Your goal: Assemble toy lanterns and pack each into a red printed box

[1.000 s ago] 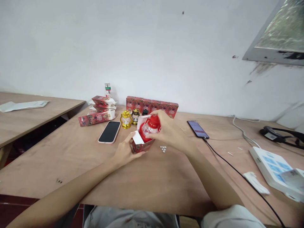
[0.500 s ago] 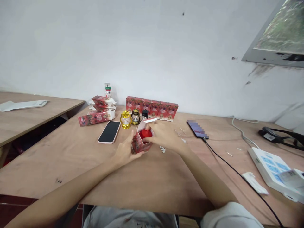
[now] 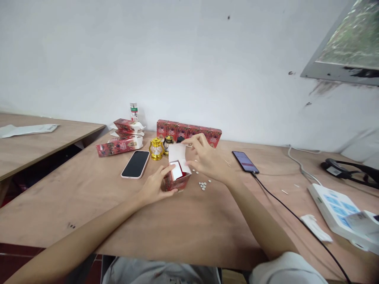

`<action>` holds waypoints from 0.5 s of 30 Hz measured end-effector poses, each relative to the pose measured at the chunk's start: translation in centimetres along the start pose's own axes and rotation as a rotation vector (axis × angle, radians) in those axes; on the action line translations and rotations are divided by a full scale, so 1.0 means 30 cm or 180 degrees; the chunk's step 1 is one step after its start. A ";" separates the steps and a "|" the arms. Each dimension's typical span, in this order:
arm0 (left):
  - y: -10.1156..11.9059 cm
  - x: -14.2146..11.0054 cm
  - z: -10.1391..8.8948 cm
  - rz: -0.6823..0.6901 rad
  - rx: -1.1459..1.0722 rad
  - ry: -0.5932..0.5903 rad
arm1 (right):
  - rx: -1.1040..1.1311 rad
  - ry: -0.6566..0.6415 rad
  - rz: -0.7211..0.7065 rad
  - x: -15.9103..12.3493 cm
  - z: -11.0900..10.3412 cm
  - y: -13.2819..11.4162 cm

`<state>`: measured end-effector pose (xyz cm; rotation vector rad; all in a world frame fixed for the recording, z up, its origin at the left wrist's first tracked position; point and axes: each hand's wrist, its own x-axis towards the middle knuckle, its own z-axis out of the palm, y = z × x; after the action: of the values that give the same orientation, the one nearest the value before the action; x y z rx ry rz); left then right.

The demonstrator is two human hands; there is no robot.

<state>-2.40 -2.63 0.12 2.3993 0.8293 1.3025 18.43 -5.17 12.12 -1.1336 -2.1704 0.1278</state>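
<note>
Left hand (image 3: pixel 155 184) of the person grips the left side of a red printed box (image 3: pixel 181 184) near the middle of the desk (image 3: pixel 166 236), one fingertip on a white flap (image 3: pixel 177 171) over its mouth, with a bit of red showing inside. From the left, a white packet (image 3: pixel 28 130) lies on a neighbouring table (image 3: pixel 35 148). Towards the desk's far left corner, red cartons (image 3: pixel 118 146) with loose ends are piled up, a small bottle (image 3: pixel 134 113) behind them, and a dark-screened phone (image 3: pixel 135 165) lies in front. A gold lantern (image 3: pixel 156 150) and a black-and-gold lantern (image 3: pixel 167 142) stand side by side beyond the held box; behind, a row of red boxes (image 3: pixel 181 129) runs along the far edge by the wall. Right of the box, the right hand (image 3: pixel 207 158) has thumb and forefinger parted, fingertips at its raised lid flap (image 3: pixel 176 151) and side flap (image 3: pixel 184 165). Small pale discs (image 3: pixel 202 185) lie on the wood just below this hand. Farther right come a lit phone (image 3: pixel 245 162) on a black cable (image 3: pixel 281 203), a white power strip (image 3: pixel 331 203) near the right edge, and black glasses-like gear (image 3: pixel 352 169) towards the far right corner.
</note>
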 end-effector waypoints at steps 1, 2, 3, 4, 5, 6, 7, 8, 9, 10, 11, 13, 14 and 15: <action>-0.002 0.002 -0.003 0.0000 -0.0034 -0.0124 | -0.0110 0.0046 -0.0079 0.003 0.009 -0.002; -0.002 0.004 -0.007 -0.0015 -0.0074 -0.0279 | -0.0166 0.0051 -0.0184 0.006 0.017 -0.004; -0.002 0.007 -0.011 -0.0077 -0.0123 -0.0395 | -0.0190 0.0005 -0.0288 0.008 0.022 -0.003; 0.000 0.010 -0.015 -0.0175 -0.0156 -0.0452 | -0.0201 -0.0107 -0.0384 0.010 0.026 -0.002; 0.002 0.013 -0.020 -0.0289 -0.0177 -0.0502 | -0.0214 -0.0283 -0.0462 0.011 0.028 0.002; 0.004 0.016 -0.024 -0.0411 -0.0190 -0.0538 | -0.0235 -0.0500 -0.0525 0.012 0.031 0.007; 0.004 0.019 -0.027 -0.0524 -0.0200 -0.0557 | -0.0261 -0.0730 -0.0574 0.012 0.034 0.012; 0.003 0.020 -0.029 -0.0616 -0.0214 -0.0568 | -0.0280 -0.0932 -0.0602 0.011 0.038 0.017; -0.001 0.020 -0.029 -0.0679 -0.0238 -0.0568 | -0.0285 -0.1078 -0.0614 0.011 0.042 0.021; -0.007 0.019 -0.028 -0.0715 -0.0265 -0.0573 | -0.0275 -0.1170 -0.0605 0.009 0.047 0.024; -0.013 0.016 -0.025 -0.0727 -0.0284 -0.0580 | -0.0253 -0.1217 -0.0575 0.008 0.051 0.025; -0.026 0.009 -0.017 -0.0735 -0.0307 -0.0520 | -0.0201 -0.1253 -0.0485 0.005 0.057 0.023; -0.031 0.006 -0.012 -0.0743 -0.0331 -0.0454 | -0.0190 -0.1266 -0.0455 0.004 0.059 0.021; -0.033 0.004 -0.009 -0.0751 -0.0368 -0.0391 | -0.0194 -0.1281 -0.0442 0.003 0.059 0.018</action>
<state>-2.92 -1.77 -0.14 2.1903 0.9412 1.0717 17.69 -4.39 10.59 -1.0552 -2.6165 0.2471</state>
